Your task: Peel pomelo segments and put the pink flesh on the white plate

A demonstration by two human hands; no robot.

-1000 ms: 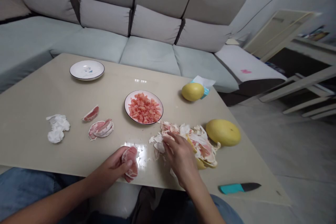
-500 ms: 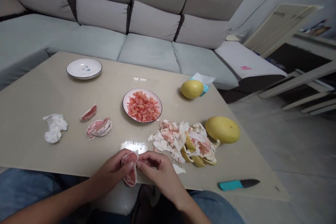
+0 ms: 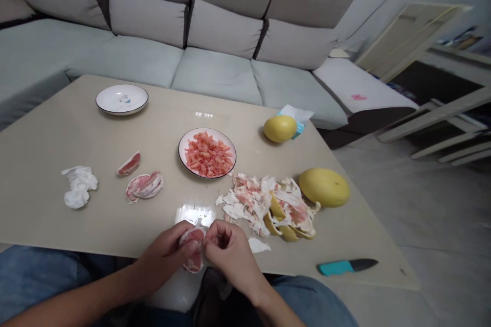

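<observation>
Pomelo segment [image 3: 194,261] held at bench [image 3: 34,163] edge, left hand [image 3: 163,255] curled closed round it, right hand [image 3: 230,253] pinched tight at its top, apparently picking membrane off. Plate of pink pulp [image 3: 180,156] ahead, peel heap [image 3: 249,204] right, whole pomelo [image 3: 324,187] beyond.

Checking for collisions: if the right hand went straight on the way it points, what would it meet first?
The peeled pomelo segment in the left hand; the right hand sits right at it, perhaps touching, though depth is unclear.
</observation>
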